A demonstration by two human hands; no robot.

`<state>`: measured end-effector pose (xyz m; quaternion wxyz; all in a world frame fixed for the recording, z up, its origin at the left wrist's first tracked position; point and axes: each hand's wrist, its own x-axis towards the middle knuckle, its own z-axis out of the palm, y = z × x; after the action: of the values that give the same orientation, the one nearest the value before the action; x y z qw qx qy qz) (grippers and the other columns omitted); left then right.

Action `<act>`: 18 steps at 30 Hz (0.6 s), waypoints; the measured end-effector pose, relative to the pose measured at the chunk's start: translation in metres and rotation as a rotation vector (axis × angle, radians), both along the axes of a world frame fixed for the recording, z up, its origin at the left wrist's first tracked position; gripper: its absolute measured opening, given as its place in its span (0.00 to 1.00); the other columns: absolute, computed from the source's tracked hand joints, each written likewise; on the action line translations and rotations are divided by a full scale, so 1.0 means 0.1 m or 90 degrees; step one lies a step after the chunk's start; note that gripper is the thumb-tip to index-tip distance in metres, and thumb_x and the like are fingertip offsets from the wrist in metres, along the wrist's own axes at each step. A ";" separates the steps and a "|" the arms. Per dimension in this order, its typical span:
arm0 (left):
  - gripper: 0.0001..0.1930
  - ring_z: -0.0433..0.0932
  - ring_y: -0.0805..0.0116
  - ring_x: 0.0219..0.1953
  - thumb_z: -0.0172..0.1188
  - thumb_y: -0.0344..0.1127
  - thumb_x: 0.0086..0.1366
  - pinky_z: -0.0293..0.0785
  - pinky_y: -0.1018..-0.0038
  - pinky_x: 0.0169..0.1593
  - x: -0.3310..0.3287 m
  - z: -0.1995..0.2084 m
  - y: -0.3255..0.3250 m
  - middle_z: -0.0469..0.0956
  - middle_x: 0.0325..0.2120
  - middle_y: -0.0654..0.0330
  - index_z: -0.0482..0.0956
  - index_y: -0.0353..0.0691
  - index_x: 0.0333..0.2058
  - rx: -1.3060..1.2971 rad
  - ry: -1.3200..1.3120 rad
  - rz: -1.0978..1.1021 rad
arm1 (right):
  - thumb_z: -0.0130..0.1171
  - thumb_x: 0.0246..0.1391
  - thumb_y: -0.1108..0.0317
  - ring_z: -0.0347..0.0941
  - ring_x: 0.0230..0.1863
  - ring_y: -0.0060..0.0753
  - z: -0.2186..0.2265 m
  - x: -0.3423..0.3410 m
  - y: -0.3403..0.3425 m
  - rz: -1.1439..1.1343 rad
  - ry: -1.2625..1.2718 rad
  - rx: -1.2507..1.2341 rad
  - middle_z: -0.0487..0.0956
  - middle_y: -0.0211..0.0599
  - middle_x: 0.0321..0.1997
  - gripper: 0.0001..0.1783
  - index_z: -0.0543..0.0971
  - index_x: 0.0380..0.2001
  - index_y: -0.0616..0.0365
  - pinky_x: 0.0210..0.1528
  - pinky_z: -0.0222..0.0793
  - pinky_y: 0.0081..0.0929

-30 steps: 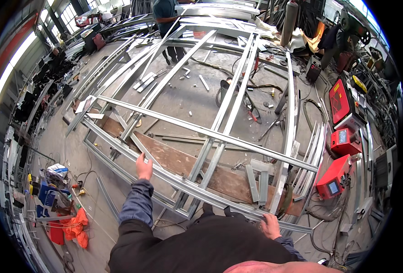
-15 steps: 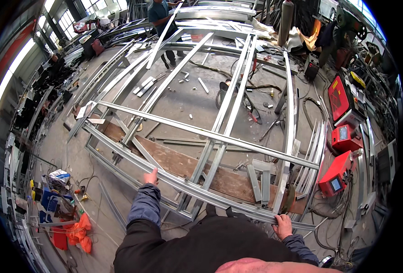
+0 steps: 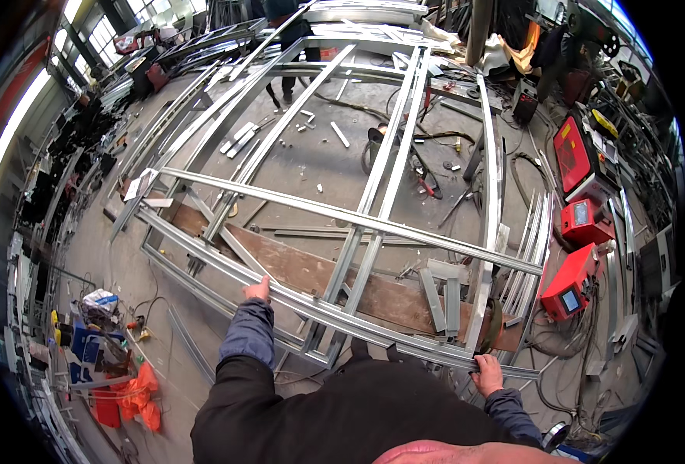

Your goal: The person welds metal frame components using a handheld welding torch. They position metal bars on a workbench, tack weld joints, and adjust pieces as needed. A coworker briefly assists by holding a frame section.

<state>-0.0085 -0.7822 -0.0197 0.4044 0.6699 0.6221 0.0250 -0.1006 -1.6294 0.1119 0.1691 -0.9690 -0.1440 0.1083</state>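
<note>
Head view: person stood at the near long edge of a big galvanized steel frame [image 3: 342, 232] that lay roughly flat over the concrete floor [image 3: 311, 155], with its near rail [image 3: 311, 305] running from left-far to right-near. Left hand [image 3: 258, 290] lay on the near rail towards its left part, fingers flat against the metal, wrapped or not could not be told. Right hand [image 3: 487, 373] was closed around the same rail close to the frame's near right corner, fingers curled over the edge. Rusty brown steel plate [image 3: 319, 274] lay on the floor under the frame's near side. Red welding machines [image 3: 582, 255] stood off the frame's right edge, cables [image 3: 404, 147] coiled on the floor under the middle bays. Orange cloth [image 3: 137, 394] and clutter sat left-near. Step in hand looked like gripping the near rail to lift or shift the frame. Next move would likely call for both hands pulling evenly, since the frame is long and could rack or twist.
</note>
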 end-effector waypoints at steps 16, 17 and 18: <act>0.50 0.82 0.33 0.63 0.71 0.57 0.61 0.76 0.52 0.69 0.00 0.55 -0.36 0.81 0.61 0.29 0.63 0.19 0.67 0.052 0.106 -0.046 | 0.75 0.43 0.75 0.72 0.61 0.60 -0.05 -0.03 -0.07 0.021 0.028 0.012 0.78 0.45 0.58 0.36 0.80 0.60 0.55 0.67 0.69 0.50; 0.49 0.82 0.33 0.63 0.70 0.56 0.61 0.77 0.51 0.69 0.00 0.59 -0.38 0.81 0.61 0.29 0.63 0.20 0.67 0.074 0.119 -0.042 | 0.75 0.42 0.75 0.72 0.61 0.59 -0.05 -0.03 -0.08 0.018 0.021 0.013 0.78 0.45 0.58 0.36 0.80 0.60 0.55 0.67 0.69 0.50; 0.48 0.82 0.32 0.63 0.70 0.56 0.61 0.77 0.51 0.69 0.01 0.64 -0.41 0.81 0.61 0.30 0.64 0.20 0.66 0.093 0.134 -0.032 | 0.75 0.42 0.75 0.72 0.62 0.57 -0.05 -0.04 -0.08 0.014 0.009 0.016 0.78 0.44 0.58 0.36 0.80 0.60 0.54 0.68 0.69 0.50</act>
<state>-0.0078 -0.8228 0.0440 0.2877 0.7117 0.6408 -0.0101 -0.1043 -1.6377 0.1071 0.1811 -0.9643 -0.1549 0.1153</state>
